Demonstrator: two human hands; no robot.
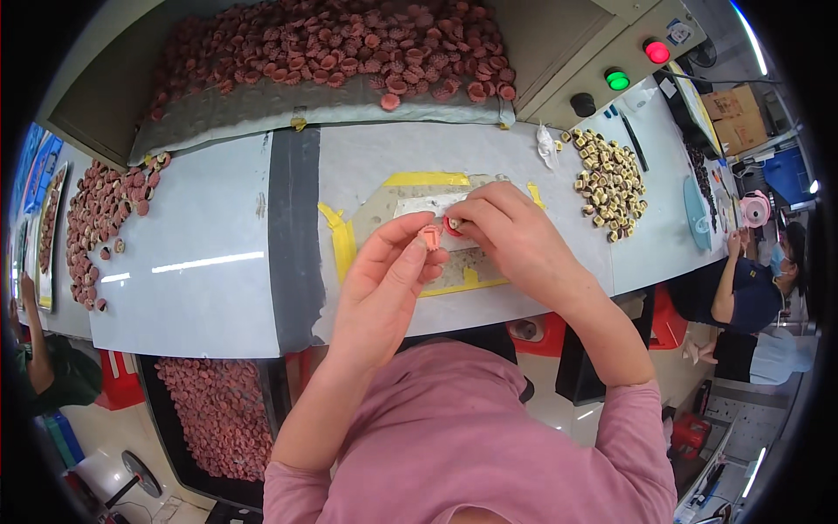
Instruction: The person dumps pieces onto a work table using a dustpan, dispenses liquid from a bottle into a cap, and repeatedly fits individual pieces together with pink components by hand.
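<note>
Hollow pink shell [429, 237] sits pinched between thumb and fingers of the left hand [377, 272], above a tape-edged grey patch [375, 210] by the middle of the table's [201, 210] front edge. Just beside it, the right hand [513, 234] pinches a small red round piece [451, 226], partly hidden by its fingers. Pink pieces [96, 218] heap toward the table's left end, yellow-and-brown pieces [609, 183] toward its right.

A plain dusty-pink top [497, 428], softly creased across the front, has sleeves [632, 428] leaving both forearms [602, 327] bare.
</note>
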